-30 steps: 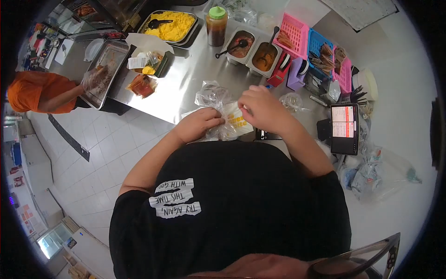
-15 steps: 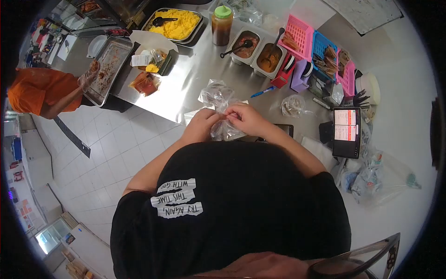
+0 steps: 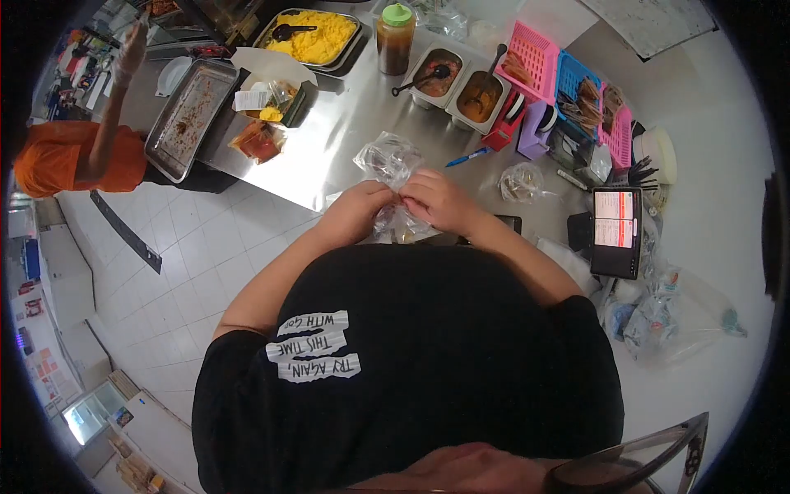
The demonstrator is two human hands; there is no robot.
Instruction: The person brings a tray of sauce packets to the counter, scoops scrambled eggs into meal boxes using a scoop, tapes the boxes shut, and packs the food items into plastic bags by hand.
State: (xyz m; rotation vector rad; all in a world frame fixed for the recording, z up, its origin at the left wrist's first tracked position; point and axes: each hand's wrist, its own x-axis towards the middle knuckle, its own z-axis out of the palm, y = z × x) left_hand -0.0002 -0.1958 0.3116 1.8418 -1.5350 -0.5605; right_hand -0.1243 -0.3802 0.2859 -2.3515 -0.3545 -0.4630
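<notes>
A clear plastic bag (image 3: 390, 156) lies gathered in front of me at the near edge of the steel counter (image 3: 346, 115). From the left, my left hand (image 3: 360, 211) pinches the middle of the bag. My right hand (image 3: 438, 200) closes on the same spot from the other side, and the fingertips of both hands meet there. Loose plastic spreads above and below the pinch; what the lower part contains is hard to make out. To the right of my right hand are a blue pen (image 3: 467, 157) and another small clear bag (image 3: 522, 182).
Metal tubs of sauce (image 3: 480, 100), a green-capped bottle (image 3: 396, 39) and a tray of yellow rice (image 3: 318, 43) stand at the back. Coloured baskets (image 3: 539, 62) and a tablet (image 3: 615, 230) are on the right. On the left, a person in orange (image 3: 78, 156) stands beside a metal tray (image 3: 194, 115).
Both my hands have drawn closer together on the bag, my right one shifting slightly. The person in orange has raised an arm from the metal tray, which now holds only crumbs.
</notes>
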